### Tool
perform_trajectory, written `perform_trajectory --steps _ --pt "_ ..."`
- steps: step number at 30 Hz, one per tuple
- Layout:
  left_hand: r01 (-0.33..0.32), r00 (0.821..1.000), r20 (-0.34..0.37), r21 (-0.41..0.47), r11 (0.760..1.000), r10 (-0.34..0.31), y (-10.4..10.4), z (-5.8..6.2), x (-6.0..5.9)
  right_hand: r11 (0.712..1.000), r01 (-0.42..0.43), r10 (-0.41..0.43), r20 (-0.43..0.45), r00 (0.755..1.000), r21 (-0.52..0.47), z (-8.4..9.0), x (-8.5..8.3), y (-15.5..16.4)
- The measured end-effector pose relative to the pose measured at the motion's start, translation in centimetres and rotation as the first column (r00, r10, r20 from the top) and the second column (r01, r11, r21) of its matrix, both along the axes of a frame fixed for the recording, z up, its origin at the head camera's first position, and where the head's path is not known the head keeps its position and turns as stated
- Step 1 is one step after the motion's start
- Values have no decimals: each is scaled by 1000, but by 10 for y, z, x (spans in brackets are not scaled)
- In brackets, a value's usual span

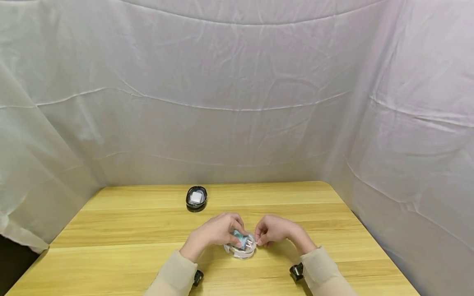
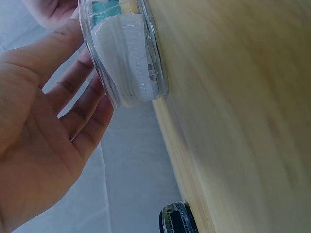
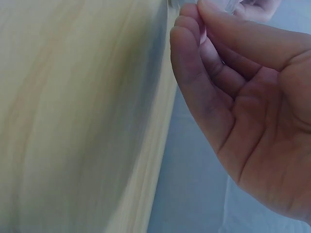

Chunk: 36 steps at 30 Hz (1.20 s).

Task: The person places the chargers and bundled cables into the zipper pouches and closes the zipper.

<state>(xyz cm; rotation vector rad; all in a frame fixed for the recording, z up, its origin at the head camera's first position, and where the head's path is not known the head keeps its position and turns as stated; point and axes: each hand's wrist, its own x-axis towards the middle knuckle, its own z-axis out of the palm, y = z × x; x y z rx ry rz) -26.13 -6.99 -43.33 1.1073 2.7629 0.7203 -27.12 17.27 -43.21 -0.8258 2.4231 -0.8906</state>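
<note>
A small round clear container (image 1: pixel 242 250) sits on the wooden table (image 1: pixel 122 230) near its front edge. It holds a coiled white cable (image 2: pixel 127 58) and a teal item (image 1: pixel 238 238). My left hand (image 1: pixel 230 232) cups over the container from the left, fingers curled round its side (image 2: pixel 92 92). From the right, my right hand (image 1: pixel 261 239) pinches the container's rim with thumb and curled fingers (image 3: pixel 194 34). In the left wrist view the container (image 2: pixel 146 34) fills the top and the teal item (image 2: pixel 104 8) shows at the upper edge.
A black oval case (image 1: pixel 196 198) holding a white block lies further back on the table, left of centre; its edge also shows in the left wrist view (image 2: pixel 177 219). White cloth (image 1: pixel 237 102) hangs behind and on both sides of the table.
</note>
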Motion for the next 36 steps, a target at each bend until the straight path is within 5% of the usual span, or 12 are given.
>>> perform_trajectory --steps 21,36 --pt "32 999 7 8 999 -32 -1 2 -1 1000 22 -22 -33 999 -3 -3 1 -2" --pt "-11 999 47 27 1000 10 -16 8 -4 997 47 -48 -3 999 -57 -12 -9 -19"
